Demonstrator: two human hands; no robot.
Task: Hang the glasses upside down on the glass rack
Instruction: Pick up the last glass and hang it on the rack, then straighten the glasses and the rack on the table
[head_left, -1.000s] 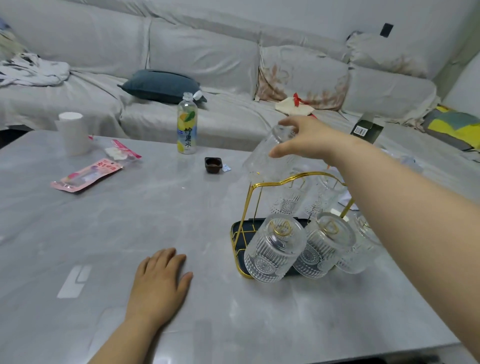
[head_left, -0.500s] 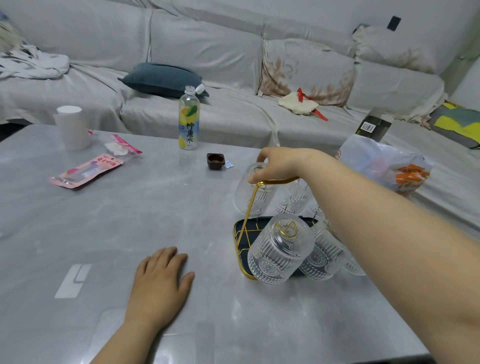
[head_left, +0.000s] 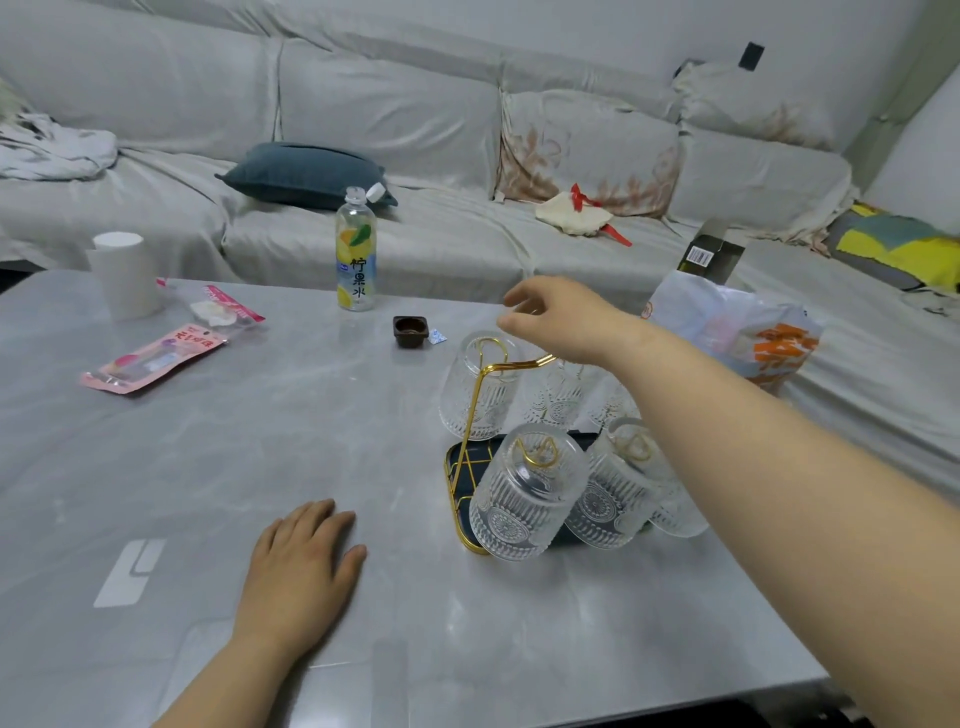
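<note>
Embossed glasses, rigid, breakable and probably slick, best gripped around the ribbed wall, hang inverted on the gold glass rack (head_left: 485, 410), including the far-left glass (head_left: 478, 389) beneath the open, empty right hand (head_left: 558, 325); the left hand (head_left: 301, 566) lies flat on the table (head_left: 260, 441).

Grey table (head_left: 260, 467) carries: rack (head_left: 457, 467), bottle (head_left: 356, 260), cup (head_left: 124, 275), pink packets (head_left: 156, 358), brown dish (head_left: 409, 331), bag (head_left: 737, 332), left hand (head_left: 301, 566).
</note>
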